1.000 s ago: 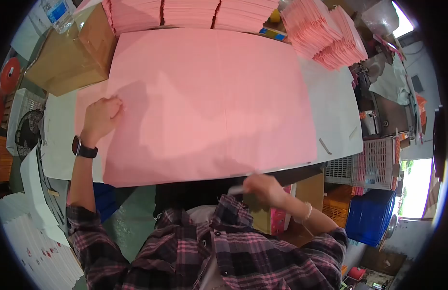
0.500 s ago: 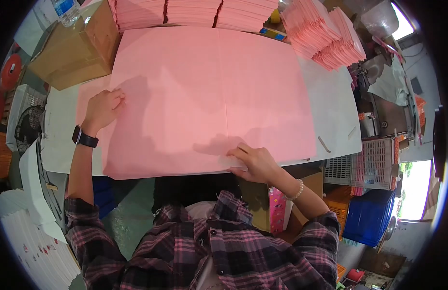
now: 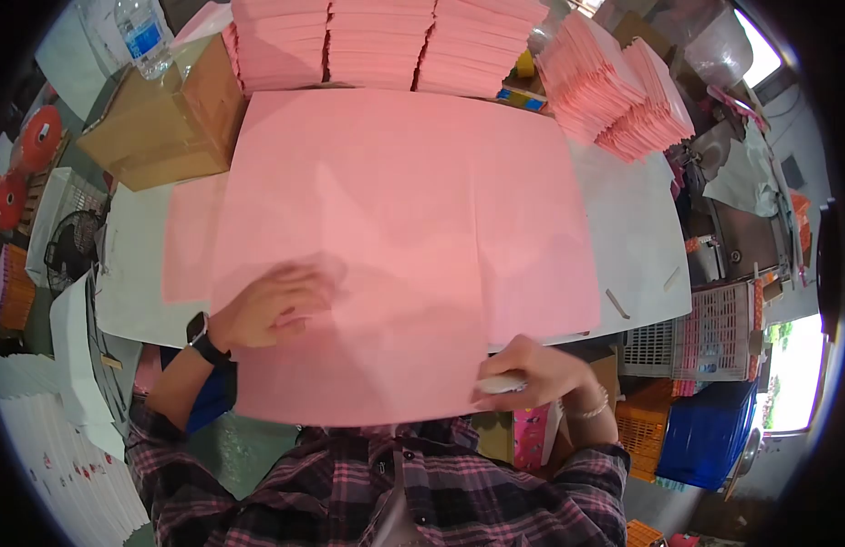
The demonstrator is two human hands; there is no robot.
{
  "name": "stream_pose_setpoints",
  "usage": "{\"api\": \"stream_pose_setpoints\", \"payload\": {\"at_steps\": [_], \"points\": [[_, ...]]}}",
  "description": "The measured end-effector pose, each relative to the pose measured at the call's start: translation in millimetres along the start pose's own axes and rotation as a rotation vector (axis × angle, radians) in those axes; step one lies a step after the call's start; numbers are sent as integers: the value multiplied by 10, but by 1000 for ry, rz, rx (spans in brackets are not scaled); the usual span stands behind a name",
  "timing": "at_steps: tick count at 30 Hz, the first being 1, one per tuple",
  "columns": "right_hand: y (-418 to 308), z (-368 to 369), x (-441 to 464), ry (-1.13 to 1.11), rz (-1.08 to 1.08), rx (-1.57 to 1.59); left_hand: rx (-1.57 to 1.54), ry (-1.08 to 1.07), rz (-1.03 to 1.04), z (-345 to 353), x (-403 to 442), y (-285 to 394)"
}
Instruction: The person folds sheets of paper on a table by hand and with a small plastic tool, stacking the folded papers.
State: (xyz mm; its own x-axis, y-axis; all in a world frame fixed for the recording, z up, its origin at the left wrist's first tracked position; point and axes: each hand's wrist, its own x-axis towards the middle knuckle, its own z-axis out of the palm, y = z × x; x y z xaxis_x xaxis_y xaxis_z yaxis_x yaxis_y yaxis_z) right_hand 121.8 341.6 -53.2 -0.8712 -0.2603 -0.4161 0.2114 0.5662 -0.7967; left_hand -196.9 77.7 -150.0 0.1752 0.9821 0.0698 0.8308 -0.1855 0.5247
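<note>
A large pink sheet lies on the table, its near part overhanging the front edge toward my body. My right hand is closed at the sheet's near right corner. A small white piece shows between those fingers; I cannot make out what it is. Over the left half of the sheet hovers my left hand, blurred by motion, with thumb and fingers apart. Another pink layer shows beneath on the right, and more pink shows at the left.
Tall stacks of pink folded sheets stand along the back, with more piles at the back right. A cardboard box with a water bottle is at the back left. Small strips lie on the white tabletop.
The top sheet has come toward my body and now hangs past the table edge. My left hand moved right and nearer; my right hand moved right and nearer with the sheet's corner.
</note>
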Motion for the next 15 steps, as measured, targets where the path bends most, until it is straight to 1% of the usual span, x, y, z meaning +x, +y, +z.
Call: {"api": "stream_pose_setpoints", "payload": {"at_steps": [2,3,4,6,8,9,10,11,12,13,14,15], "points": [[-11,-311,-62,153,-176,325,-250,-41,-55,100,-5,-66],[14,-454,-6,165,-186,325,-373,-63,-84,136,-13,-106],[53,-624,62,358,-122,490,-360,-73,-79,158,-45,-156],[169,-1027,215,745,11,823,-531,195,-259,187,-174,-315],[578,-1511,481,595,-121,883,-696,465,-430,155,-255,-475],[833,-1664,659,611,-132,885,-778,604,-514,110,-230,-514],[1098,-1772,874,661,-30,958,-768,594,-503,51,-179,-530],[1216,-1803,1001,708,74,1029,-1149,583,-523,-9,-126,-538],[1350,-1763,1040,720,63,1031,-1530,557,-533,-69,-74,-551],[1413,-1641,1055,701,205,1061,-1911,511,-537,-129,-34,-578],[1442,-1496,1050,676,349,1090,-1903,502,-533,-123,-36,-645],[1499,-1355,928,523,286,1137,-1658,495,-620,-45,-74,-753]]}}
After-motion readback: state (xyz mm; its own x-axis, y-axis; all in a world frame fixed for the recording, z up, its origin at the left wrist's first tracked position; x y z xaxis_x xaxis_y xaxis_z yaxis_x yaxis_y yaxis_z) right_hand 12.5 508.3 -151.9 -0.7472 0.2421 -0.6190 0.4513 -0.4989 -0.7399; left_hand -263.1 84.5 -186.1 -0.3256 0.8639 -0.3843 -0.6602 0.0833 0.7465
